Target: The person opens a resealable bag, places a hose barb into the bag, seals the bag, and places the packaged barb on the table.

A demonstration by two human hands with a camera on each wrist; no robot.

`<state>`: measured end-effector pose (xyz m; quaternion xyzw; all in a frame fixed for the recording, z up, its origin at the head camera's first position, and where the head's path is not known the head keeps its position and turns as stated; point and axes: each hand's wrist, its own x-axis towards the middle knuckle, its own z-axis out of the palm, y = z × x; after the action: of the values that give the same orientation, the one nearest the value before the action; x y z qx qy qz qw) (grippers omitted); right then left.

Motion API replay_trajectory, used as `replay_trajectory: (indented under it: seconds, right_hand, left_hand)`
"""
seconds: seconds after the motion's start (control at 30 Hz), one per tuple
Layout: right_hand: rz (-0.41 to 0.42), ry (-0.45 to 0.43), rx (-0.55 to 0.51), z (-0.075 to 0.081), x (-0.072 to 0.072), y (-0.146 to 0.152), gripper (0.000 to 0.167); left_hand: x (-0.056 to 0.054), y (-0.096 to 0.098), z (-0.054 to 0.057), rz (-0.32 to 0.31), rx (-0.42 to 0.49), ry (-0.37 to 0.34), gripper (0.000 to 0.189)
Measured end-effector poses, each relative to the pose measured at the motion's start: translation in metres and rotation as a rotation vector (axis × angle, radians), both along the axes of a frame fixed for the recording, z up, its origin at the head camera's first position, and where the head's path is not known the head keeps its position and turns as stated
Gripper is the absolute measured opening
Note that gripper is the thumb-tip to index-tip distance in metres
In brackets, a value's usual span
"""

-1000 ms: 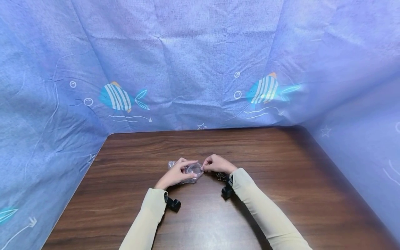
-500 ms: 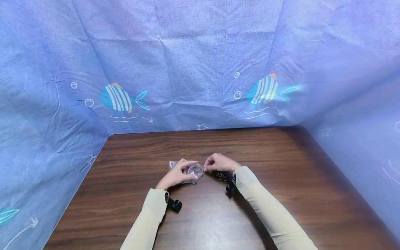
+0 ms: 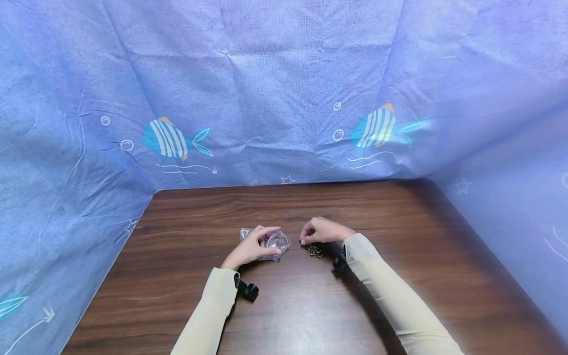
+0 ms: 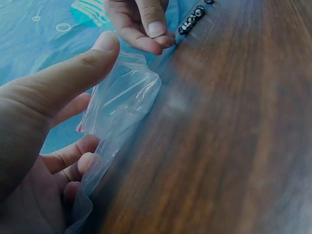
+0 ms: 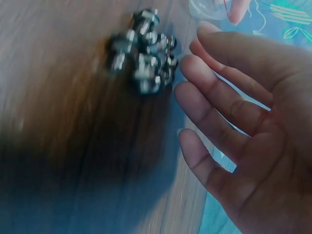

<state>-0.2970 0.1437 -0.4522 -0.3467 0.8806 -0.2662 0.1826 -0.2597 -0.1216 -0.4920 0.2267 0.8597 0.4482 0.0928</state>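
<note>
Right hand: shifted rightward from bag, fingers loose, nearer metal pieces heaped right of bag. Left hand: gripping bag.

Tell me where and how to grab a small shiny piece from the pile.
Probably pinch an outer piece of the pile by its sides, from above with the nearby right hand: the pieces lie bunched on the table, leaving outer ones freer.

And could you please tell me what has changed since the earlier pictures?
The right hand has moved to the right, away from the edge of the clear plastic bag to beside the small metal parts; whether it let go of anything is unclear. The left hand stays on the bag, which has hardly moved.
</note>
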Motion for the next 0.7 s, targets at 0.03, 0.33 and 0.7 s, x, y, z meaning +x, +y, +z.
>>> replay_trajectory:
  seconds: [0.03, 0.33, 0.7]
  right_hand:
    - [-0.001, -0.002, 0.001, 0.000, 0.000, 0.002, 0.007]
    - [0.017, 0.033, 0.045, 0.002, 0.001, 0.013, 0.006]
    - [0.028, 0.085, 0.060, 0.002, 0.002, 0.015, 0.007]
  left_hand:
    - [0.000, 0.000, 0.000, 0.000, -0.002, -0.002, 0.066]
    - [0.001, 0.000, 0.001, 0.006, -0.011, -0.006, 0.065]
    - [0.001, 0.000, 0.001, 0.002, -0.007, -0.004, 0.065]
